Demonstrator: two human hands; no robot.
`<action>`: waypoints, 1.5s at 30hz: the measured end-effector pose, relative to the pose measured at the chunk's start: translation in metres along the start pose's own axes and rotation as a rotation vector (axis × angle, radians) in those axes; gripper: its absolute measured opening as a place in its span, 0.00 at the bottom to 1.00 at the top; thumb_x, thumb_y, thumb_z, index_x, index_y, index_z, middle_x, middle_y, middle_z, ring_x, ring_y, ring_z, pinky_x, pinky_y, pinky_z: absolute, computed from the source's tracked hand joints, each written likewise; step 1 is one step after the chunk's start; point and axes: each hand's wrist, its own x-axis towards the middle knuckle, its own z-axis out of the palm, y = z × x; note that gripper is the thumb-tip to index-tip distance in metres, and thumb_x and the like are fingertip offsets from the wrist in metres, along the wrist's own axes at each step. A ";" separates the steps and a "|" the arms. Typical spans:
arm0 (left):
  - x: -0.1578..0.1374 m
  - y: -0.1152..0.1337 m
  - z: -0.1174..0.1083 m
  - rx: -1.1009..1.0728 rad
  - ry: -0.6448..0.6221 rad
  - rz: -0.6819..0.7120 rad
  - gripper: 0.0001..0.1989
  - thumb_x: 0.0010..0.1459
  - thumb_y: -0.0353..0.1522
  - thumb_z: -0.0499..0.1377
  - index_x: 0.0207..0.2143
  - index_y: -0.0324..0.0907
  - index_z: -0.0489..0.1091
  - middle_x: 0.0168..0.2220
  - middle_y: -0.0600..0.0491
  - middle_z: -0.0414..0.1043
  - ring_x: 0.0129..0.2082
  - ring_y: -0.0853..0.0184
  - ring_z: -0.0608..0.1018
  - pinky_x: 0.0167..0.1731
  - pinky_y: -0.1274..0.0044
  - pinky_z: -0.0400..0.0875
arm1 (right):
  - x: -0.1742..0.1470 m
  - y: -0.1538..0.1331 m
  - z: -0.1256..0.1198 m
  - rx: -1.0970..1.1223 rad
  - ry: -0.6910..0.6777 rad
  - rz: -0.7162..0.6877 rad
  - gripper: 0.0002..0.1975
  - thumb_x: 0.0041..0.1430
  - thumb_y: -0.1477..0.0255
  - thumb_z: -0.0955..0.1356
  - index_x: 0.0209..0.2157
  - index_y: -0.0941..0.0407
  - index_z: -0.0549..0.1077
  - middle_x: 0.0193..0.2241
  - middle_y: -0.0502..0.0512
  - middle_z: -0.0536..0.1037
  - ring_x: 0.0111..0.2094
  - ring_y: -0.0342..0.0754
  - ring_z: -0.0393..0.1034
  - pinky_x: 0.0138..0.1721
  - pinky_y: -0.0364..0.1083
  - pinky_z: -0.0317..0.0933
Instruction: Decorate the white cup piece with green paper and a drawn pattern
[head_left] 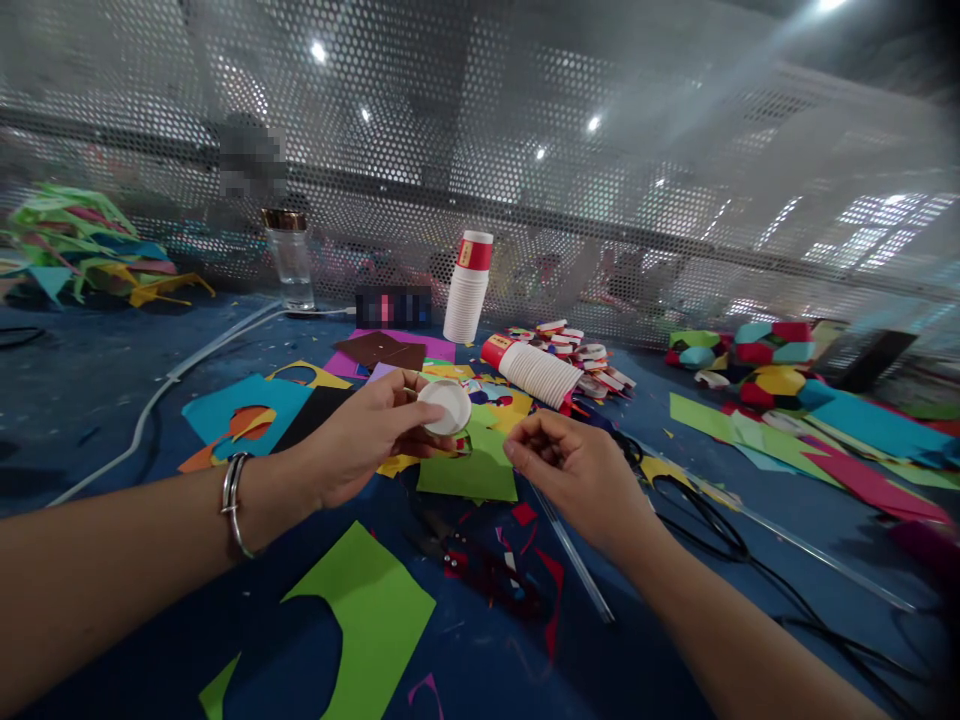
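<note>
My left hand (pixel 375 425) is closed on a cut-off paper cup bottom (pixel 448 408), a shallow white round piece held up between thumb and fingers. Some colour shows under its lower edge, too small to make out. To the right, my right hand (pixel 566 460) hovers apart from it with thumb and fingers pinched together; whatever they hold, if anything, is hidden. Below both hands lie dark red-handled scissors (pixel 491 575). Green paper (pixel 472 475) lies just beneath the cup bottom, and a clear thin rod (pixel 577 560) sits under my right hand.
A stack of paper cups (pixel 466 295) stands at the back; another stack (pixel 536 370) lies tipped beside a pile of cut cup pieces (pixel 592 360). A glass bottle (pixel 291 265), white cable (pixel 154 405), black cable (pixel 705 515) and a cut green sheet (pixel 375 610) surround the work area.
</note>
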 end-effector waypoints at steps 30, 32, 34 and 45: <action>-0.015 0.002 0.005 0.418 -0.198 0.296 0.24 0.56 0.41 0.66 0.50 0.45 0.61 0.43 0.51 0.74 0.40 0.65 0.77 0.37 0.73 0.73 | -0.005 -0.010 0.006 0.249 -0.172 0.023 0.10 0.62 0.63 0.70 0.35 0.55 0.74 0.31 0.51 0.76 0.31 0.46 0.67 0.31 0.45 0.59; -0.014 0.005 0.003 0.496 -0.176 0.318 0.20 0.58 0.44 0.64 0.48 0.44 0.65 0.44 0.51 0.74 0.41 0.64 0.77 0.39 0.72 0.72 | -0.005 -0.010 0.006 0.258 -0.192 0.026 0.10 0.62 0.63 0.71 0.34 0.55 0.74 0.30 0.50 0.75 0.30 0.45 0.67 0.30 0.45 0.58; -0.013 0.009 0.001 0.612 -0.145 0.373 0.17 0.59 0.44 0.63 0.43 0.44 0.69 0.43 0.52 0.74 0.41 0.64 0.76 0.41 0.72 0.70 | -0.005 -0.010 0.006 0.263 -0.217 0.031 0.10 0.62 0.63 0.71 0.34 0.55 0.74 0.30 0.51 0.76 0.31 0.45 0.67 0.30 0.45 0.59; -0.021 0.023 -0.004 1.073 -0.114 0.711 0.12 0.63 0.42 0.60 0.39 0.44 0.75 0.40 0.53 0.69 0.43 0.64 0.71 0.43 0.70 0.64 | -0.003 -0.005 0.005 0.238 -0.261 0.036 0.14 0.62 0.59 0.71 0.32 0.56 0.72 0.28 0.49 0.73 0.28 0.43 0.63 0.28 0.44 0.56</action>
